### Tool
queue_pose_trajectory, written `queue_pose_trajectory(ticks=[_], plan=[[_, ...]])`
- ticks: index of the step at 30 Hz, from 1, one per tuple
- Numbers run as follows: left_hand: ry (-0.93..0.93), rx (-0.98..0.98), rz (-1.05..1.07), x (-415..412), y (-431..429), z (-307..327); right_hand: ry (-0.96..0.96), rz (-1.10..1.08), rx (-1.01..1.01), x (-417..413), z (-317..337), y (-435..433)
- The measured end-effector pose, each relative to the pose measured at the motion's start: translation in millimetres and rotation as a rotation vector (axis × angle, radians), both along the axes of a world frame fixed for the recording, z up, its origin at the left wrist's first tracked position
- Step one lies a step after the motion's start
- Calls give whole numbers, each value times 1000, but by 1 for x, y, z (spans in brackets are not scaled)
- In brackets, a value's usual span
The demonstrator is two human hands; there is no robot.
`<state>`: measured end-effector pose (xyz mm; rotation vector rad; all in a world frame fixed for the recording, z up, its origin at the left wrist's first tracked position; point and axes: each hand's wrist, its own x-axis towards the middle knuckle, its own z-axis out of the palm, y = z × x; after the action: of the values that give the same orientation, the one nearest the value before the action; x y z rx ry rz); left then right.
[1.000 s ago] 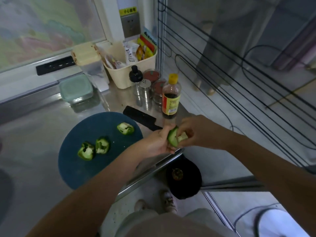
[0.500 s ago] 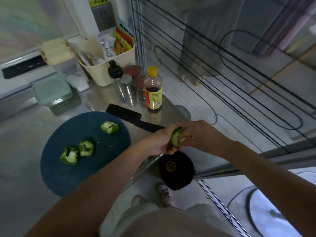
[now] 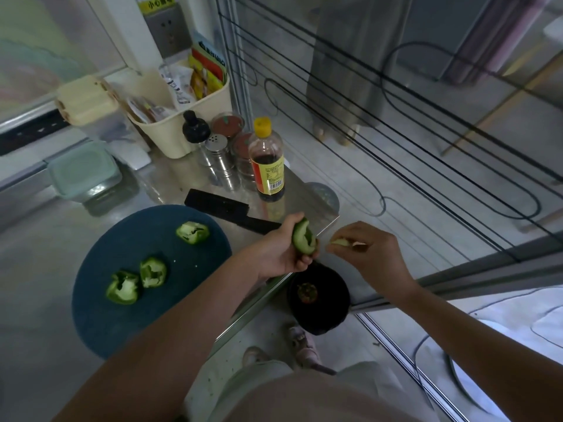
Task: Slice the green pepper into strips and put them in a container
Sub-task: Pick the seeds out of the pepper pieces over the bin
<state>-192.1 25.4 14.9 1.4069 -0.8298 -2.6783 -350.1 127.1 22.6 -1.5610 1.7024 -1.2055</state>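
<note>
Holding a pepper piece (image 3: 304, 240) in my left hand (image 3: 278, 252) at frame centre, past the desk (image 3: 45, 345) edge, I pinch torn pale pith (image 3: 339, 241) in my right hand (image 3: 373, 254). I'd drop it squarely into the black bin (image 3: 333, 313) below, keeping seeds off the floor.

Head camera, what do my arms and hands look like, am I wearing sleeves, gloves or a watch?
Both arms are bare: the left forearm and right forearm show no sleeve up to the frame's edge. The left hand and right hand wear no gloves, and no watch, bracelet or ring shows, though the light is dim.
</note>
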Motion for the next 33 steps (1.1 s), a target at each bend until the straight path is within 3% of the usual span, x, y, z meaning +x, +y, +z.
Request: queue_pose_trajectory(ticks=[2, 5, 11, 13, 17, 20, 23, 26, 29, 33], plan=[[11, -5, 54, 5, 1, -5, -24, -78, 113, -4, -12, 4], [43, 13, 110, 14, 4, -13, 169, -68, 279, -11, -36, 5], [161, 42, 227, 25, 11, -18, 397, 127, 630, -17, -62, 0], [196, 67, 269, 27, 11, -17, 431, 146, 640, -19, -64, -4], [244, 93, 342, 26, 10, -11, 490, 9, 451, -17, -40, -15], [259, 87, 341, 23, 8, -10, 280, -77, 331, -8, -3, -19], [226, 12, 264, 18, 9, -9, 111, 69, 329, 6, 25, -24], [187, -87, 200, 9, 11, -2, 96, 203, 346, 18, 34, -29], [147, -170, 216, 0, 9, 7, 109, 201, 326, 24, 38, -32], [120, -225, 295, -7, 10, 15, -185, 145, 357, 21, 46, -33]])
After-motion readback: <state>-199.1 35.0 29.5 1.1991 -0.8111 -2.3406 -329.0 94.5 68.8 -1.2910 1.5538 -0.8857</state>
